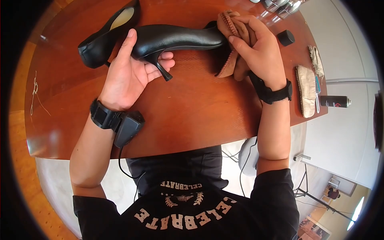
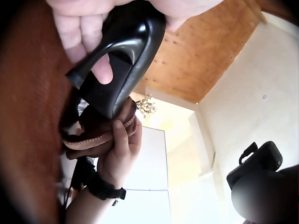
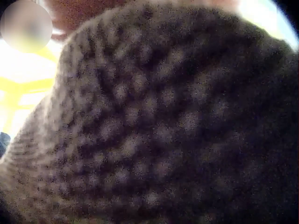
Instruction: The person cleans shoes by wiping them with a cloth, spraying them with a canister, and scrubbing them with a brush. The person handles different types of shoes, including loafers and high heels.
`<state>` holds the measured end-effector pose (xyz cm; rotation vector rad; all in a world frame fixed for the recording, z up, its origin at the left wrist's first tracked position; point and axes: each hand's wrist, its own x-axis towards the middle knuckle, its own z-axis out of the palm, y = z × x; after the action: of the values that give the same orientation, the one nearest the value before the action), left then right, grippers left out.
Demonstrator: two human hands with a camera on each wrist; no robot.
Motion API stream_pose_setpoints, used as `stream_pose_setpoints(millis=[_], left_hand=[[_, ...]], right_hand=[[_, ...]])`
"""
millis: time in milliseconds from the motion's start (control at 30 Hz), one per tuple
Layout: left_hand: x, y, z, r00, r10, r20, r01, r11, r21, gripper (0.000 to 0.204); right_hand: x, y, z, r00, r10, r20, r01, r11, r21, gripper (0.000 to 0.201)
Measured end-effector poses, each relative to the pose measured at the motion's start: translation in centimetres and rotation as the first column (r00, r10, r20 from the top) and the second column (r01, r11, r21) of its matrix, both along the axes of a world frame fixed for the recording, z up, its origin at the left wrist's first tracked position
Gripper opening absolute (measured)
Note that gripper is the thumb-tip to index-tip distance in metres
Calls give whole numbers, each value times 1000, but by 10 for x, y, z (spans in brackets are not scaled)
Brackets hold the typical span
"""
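A black high-heeled shoe (image 1: 176,37) lies sideways between both hands in the head view, its thin heel pointing towards the person. My left hand (image 1: 129,78) grips it at the back, thumb on the near side and fingers under the heel. At the toe, my right hand (image 1: 261,48) pinches a bunched brown cloth (image 1: 227,69) with a stitched edge, which covers the toe tip. The left wrist view shows the shoe's heel (image 2: 88,65) and the cloth (image 2: 93,140) around the toe. Dark, bumpy cloth (image 3: 140,116) fills most of the right wrist view, blurred.
A second black shoe (image 1: 98,46) stands at the far left of the brown table (image 1: 188,116). On the right are a black cap (image 1: 286,38), a beige pad (image 1: 305,91), a toothbrush-like brush (image 1: 317,94) and a black spray can (image 1: 335,101). Thin string (image 1: 35,90) lies at the left edge.
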<state>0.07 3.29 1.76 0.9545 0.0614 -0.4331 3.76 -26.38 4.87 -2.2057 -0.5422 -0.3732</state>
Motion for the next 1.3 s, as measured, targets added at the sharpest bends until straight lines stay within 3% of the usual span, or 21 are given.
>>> stream_pose_setpoints(millis=[100,200,300,400,533,700,800,1033,1200,1300], left_hand=[[0,0,-1,1000,-11,9,11,1000,-6,65],[-1,-1,1,1000,-12,7,12,1000,-6,65],[-1,-1,0,1000,-5,7,5,1000,-2,66],[-1,-1,0,1000,-5,-3,5,1000,-5,66],[-1,0,1,1000,-1,-7,1,1000,0,66],[-3,-3,3,1000,22,4,-22,999,33,65],[-3,-2,2,999,-9,36,8,1000,23,64],[-9,-10,7,981,2,194,-26,992,123,58],[-19,-18,11,949,40,312,-116,967,228,55],[-20,-13,10,893,-114,436,-72,919,388,50]], right_hand=[[3,-7,1,986,-168,-22,166,982,-87,40],[4,-9,0,979,-202,-28,198,975,-102,41],[3,-5,0,994,-104,40,108,990,-92,41],[-6,4,5,995,92,49,-88,994,-71,39],[-17,18,13,971,220,91,-206,968,-143,39],[-2,1,1,998,-17,53,18,1000,-18,37],[2,-12,4,985,-171,23,172,978,-116,39],[6,-19,1,966,-257,29,256,938,-232,39],[6,-18,0,970,-242,-8,233,943,-236,38],[6,-14,-3,991,-132,-16,127,975,-181,38]])
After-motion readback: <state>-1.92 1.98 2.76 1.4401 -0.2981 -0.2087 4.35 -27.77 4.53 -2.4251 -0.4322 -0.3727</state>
